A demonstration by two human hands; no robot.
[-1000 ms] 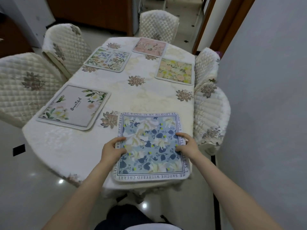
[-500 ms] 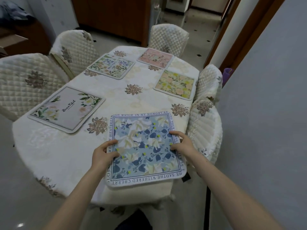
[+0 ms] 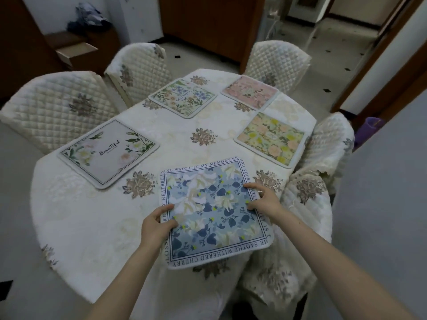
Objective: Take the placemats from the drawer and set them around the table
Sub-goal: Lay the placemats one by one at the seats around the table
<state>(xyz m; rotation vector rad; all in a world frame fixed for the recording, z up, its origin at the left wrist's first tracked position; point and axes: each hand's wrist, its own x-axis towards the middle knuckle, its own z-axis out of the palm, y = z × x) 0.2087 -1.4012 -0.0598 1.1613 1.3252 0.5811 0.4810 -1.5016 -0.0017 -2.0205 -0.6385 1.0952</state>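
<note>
blue mat: your blue placemat sits at the lower middle of the frame, flat on the tabletop, but its near edge pokes out past the table's rim, so I'd guess you're lining it up with the seat at this end.
left hand: your left hand has the mat's left edge pinched, thumb on top and the fingers curled at the border. Looks like a grip for nudging, not lifting.
right hand: your right hand grips the right edge the same way, thumb and fingertips on the printed side. One hand on each side keeps it from twisting.
other mats: grey placemat at middle left, green placemat and pink placemat toward the top, yellow placemat at right. Each one sits by a quilted chair, so they mark seats.
progress: probably the last mat. I'd slide it further onto the tabletop so nothing hangs off.
drawer: an open drawer shows at upper left.
</note>
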